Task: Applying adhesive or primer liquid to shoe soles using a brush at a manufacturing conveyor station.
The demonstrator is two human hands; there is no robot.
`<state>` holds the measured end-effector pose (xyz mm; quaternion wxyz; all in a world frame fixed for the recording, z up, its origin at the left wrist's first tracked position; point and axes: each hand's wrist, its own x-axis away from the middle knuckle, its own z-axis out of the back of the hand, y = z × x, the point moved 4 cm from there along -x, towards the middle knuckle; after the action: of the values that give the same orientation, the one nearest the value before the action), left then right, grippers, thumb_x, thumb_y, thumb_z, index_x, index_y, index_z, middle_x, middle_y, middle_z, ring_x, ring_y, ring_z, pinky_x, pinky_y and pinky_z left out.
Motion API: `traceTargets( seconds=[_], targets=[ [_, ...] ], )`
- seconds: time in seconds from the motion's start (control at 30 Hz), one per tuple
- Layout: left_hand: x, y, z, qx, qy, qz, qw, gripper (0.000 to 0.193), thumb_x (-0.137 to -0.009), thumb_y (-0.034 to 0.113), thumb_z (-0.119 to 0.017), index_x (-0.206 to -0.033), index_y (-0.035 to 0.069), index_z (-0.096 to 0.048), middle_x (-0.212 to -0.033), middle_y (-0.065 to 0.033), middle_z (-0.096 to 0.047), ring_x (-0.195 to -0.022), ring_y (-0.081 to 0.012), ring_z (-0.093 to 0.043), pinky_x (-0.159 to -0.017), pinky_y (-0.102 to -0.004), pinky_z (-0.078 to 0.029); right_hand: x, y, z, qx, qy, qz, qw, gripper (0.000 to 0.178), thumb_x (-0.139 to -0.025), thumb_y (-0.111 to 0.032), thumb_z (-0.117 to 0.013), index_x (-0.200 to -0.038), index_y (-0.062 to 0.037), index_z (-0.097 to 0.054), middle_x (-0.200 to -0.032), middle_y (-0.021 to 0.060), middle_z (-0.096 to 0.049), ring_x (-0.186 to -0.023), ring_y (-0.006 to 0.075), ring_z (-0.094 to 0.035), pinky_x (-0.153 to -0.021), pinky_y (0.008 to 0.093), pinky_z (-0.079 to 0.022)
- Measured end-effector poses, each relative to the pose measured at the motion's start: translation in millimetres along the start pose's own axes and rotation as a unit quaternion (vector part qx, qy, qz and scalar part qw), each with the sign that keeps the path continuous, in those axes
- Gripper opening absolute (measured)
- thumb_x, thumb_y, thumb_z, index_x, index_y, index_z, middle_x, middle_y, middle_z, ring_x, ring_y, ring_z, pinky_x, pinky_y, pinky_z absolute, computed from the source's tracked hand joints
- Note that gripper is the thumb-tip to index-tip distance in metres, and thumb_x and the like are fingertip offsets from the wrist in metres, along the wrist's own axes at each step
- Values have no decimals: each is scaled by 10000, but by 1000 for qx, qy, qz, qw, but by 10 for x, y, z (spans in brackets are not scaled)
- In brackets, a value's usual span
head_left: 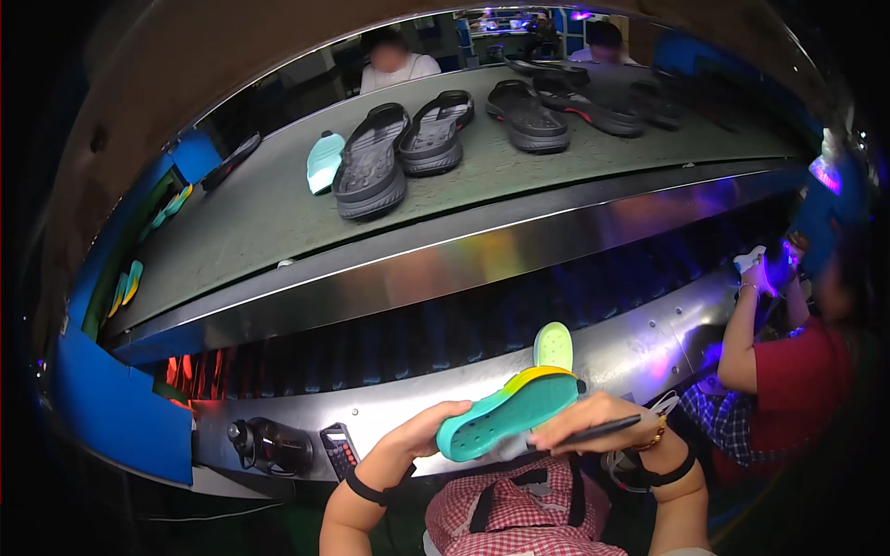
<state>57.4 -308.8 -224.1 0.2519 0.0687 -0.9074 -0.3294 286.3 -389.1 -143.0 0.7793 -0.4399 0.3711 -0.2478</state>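
Holding a teal shoe sole point(496, 415), yellow-edged, dotted with holes

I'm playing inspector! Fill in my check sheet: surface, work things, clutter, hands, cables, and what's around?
Surface: shiny metal bench.
Work things: teal-and-yellow sole in hand; pale green piece with holes just beyond it.
Clutter: dark bottle and dark keypad gadget, both left.
Hands: left hand grips the sole; right hand holds a slim dark tool close to it.
Cables: thin pale cord, lower left; whitish loops by the right wrist, unclear what.
Surroundings: dark soles on a green-grey platform; person in red, right.
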Motion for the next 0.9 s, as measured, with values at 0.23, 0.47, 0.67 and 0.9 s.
traceTargets(
  seconds=[0.23, 0.47, 0.67, 0.9],
  targets=[
    [36, -5, 265, 35, -23, -59, 997, 623, -900, 419, -524, -1315, -40, -456, -1165, -221, -593, -934, -308, -656, -763, -480, -563, 144, 152, -104, -14, 66, -59, 996, 232, -806, -35, -713, -1037, -46, -694, -1057, 120, -691, -977, 209, -666, -890, 303, -502],
    [179, 75, 250, -53, -40, -110, 992, 729, -884, 550, -425, -1310, -39, -475, -1168, -215, -592, -987, -301, -632, -804, -439, -545, 185, 48, -243, -16, 69, -49, 996, 220, -784, 1, -716, -1002, 6, -691, -1032, 151, -693, -1004, 244, -666, -896, 322, -524],
    [-305, -81, 151, 242, -90, -225, 940, 1110, -725, 893, -169, -1455, 67, -295, -1425, -252, -371, -1291, -403, -396, -1083, -575, -270, 183, 79, -308, -14, 244, -80, 966, 247, -785, -16, -731, -1028, -5, -689, -995, 115, -699, -846, 174, -670, -759, 279, -534],
    [-654, -561, 116, 317, -13, -265, 911, 962, -815, 814, -164, -1382, 67, -379, -1161, -197, -575, -1082, -380, -549, -961, -561, -418, 210, 618, -420, -111, 342, -223, 906, 169, -800, -34, -705, -958, 25, -704, -884, 81, -711, -768, 92, -643, -712, 231, -518]
  ],
)
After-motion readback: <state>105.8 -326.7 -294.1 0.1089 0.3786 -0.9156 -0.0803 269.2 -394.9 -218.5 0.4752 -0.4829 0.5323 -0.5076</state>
